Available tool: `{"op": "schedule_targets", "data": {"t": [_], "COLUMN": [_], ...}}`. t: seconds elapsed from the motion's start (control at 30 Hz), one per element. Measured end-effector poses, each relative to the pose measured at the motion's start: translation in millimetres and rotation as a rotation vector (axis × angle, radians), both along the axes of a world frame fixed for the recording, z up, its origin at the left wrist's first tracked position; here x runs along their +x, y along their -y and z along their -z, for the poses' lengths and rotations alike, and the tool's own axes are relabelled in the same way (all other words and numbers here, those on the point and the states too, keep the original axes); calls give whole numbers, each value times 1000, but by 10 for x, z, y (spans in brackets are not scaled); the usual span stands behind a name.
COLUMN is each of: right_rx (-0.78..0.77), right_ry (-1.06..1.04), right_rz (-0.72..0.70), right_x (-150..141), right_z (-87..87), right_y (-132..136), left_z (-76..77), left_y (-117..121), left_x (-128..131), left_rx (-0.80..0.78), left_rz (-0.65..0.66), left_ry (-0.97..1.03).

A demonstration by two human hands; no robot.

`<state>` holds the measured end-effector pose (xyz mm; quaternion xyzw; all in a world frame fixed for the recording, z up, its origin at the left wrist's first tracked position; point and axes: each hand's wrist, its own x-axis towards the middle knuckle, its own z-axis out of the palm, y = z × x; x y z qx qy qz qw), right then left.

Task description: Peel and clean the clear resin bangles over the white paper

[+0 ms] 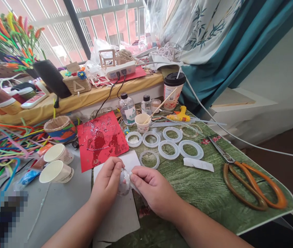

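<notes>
My left hand (109, 184) is closed round the edge of a clear, glossy round piece (124, 182), held upright over a white sheet of card (120, 222). My right hand (151, 187) pinches at the other edge of that piece, fingertips close to those of my left. Something thin, white and tissue-like (135, 188) shows under my right fingers; they partly hide it. Just beyond my hands lie several translucent ring moulds, the nearest ring mould (149, 159) almost at my fingertips. A folded white paper (198, 164) rests right of them.
Large orange-handled scissors (250, 186) lie at the right. A paper cup with a stick (143, 123), bottles (127, 109), a yellow glue gun (179, 114) and a lidded drink cup (173, 93) stand behind. Left are a wet red sheet (102, 139), two paper cups (56, 172) and pipe cleaners (7, 148).
</notes>
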<state>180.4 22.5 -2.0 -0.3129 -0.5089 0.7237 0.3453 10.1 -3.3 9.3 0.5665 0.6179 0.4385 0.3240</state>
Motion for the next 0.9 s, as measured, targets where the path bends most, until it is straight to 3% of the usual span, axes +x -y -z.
{"op": "schedule_targets", "data": {"t": [0.37,0.53,0.73,0.8,0.9], "right_rx": [-11,107,437,375,150], "right_ry": [29,51,100,113,46], "right_rz": [-21,24,79,127,157], "right_x": [-5,3,-7,-20,-38], "right_z": [-22,-51,-52,-34,6], "right_y": [27,23,40,31,-4], "left_z": [-11,-9,-12,3,30], "left_y": [-25,-3,-12,-34,-53], "left_x": [8,25,48,46,28], "left_rx": [-35,-50,-73,-119,-182], "left_rz": [11,-44,-151,-131,-40], "left_ry": [12,31,132,174,147]}}
